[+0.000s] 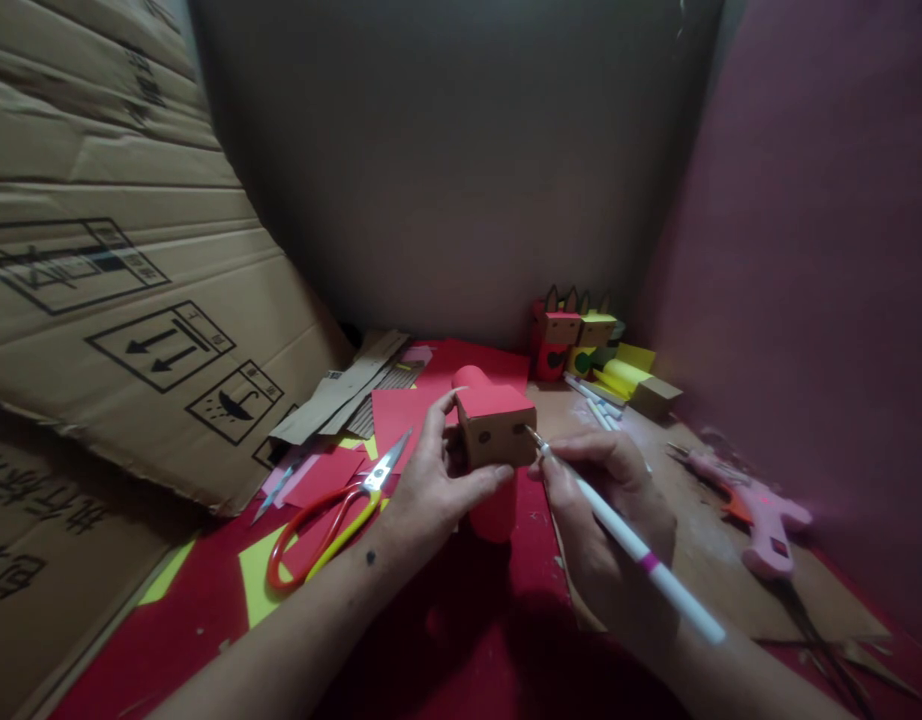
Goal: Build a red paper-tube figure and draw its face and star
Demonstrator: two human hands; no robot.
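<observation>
A small cardboard box head with a red top shows two dark round marks on its front face. It joins a red paper body below and behind. Fingers of my left hand wrap round the head's left side, the thumb along its lower front edge. In my right hand is a white marker with a purple band, pinched between thumb and fingers. Its tip is at or very near the right-hand mark; contact is hard to tell.
Red-and-yellow-handled scissors lie left among red paper and cardboard strips. Finished-looking figures, a yellow paper piece and markers are at the back right. A pink glue gun rests on cardboard.
</observation>
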